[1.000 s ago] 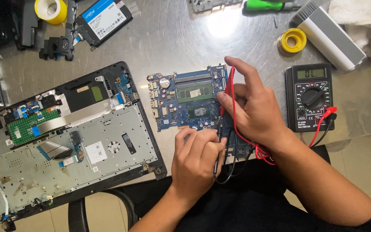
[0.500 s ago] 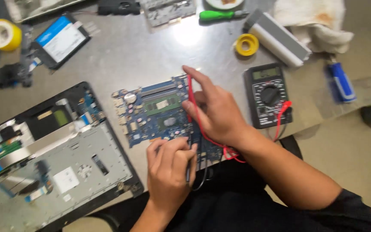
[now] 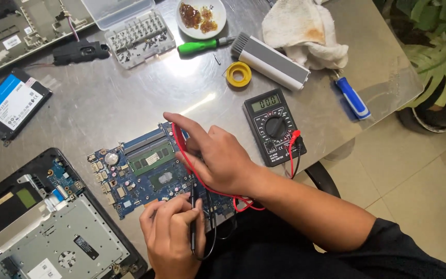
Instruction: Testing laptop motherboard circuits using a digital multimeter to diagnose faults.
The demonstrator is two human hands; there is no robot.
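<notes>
A blue laptop motherboard [image 3: 140,168] lies on the grey metal table [image 3: 130,98] in front of me. My right hand [image 3: 218,155] rests over the board's right end and holds the red test probe [image 3: 177,135], its red lead looping under my wrist. At the near edge of the board my left hand [image 3: 174,232] grips the black test probe [image 3: 192,217], tip pointing up at the board. Both leads run to a black digital multimeter [image 3: 274,126] lying just right of my right hand.
An opened laptop base [image 3: 42,227] sits at lower left, a drive [image 3: 9,106] at far left. Behind stand a screw-bit case [image 3: 138,33], a green screwdriver [image 3: 202,45], a yellow tape roll [image 3: 238,74], a grey bar [image 3: 272,61], a cloth [image 3: 303,31], a blue-handled tool [image 3: 353,98] and a small dish [image 3: 201,15].
The view has swung right and back, so the board and laptop base sit further left in frame. Both hands keep their probes on the board in about the same pose.
</notes>
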